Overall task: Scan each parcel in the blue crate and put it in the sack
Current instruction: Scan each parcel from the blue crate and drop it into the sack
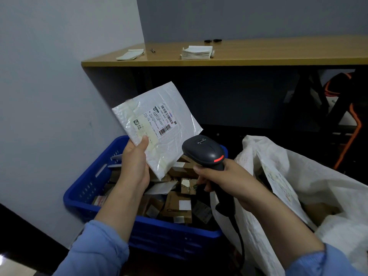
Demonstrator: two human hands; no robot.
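Above the crate: one flat mailer (pixel 169 116), white glossy plastic film, crinkled, roughly square, held tilted with its printed label facing the camera; two barcode strips show on the label, and one tape strip crosses a corner.
Left hand (pixel 135 166): grips the mailer's lower corner, thumb on the front face, fingers behind.
Right hand (pixel 229 180): fingers wrapped round the handle of one scanner (pixel 203 151), matte black, pistol-shaped, with a red strip on its head; the head sits just below the mailer's lower edge.
Blue crate (pixel 85 188): one, rigid plastic with slotted walls; holds many brown cardboard boxes and white packets, count not determinable.
Sack (pixel 298 176): one, white woven fabric, crumpled, mouth open, just right of the crate; cardboard and white parcels inside.
Desk (pixel 258 54): wood-toned top; two stacks of white paper (pixel 196 52).
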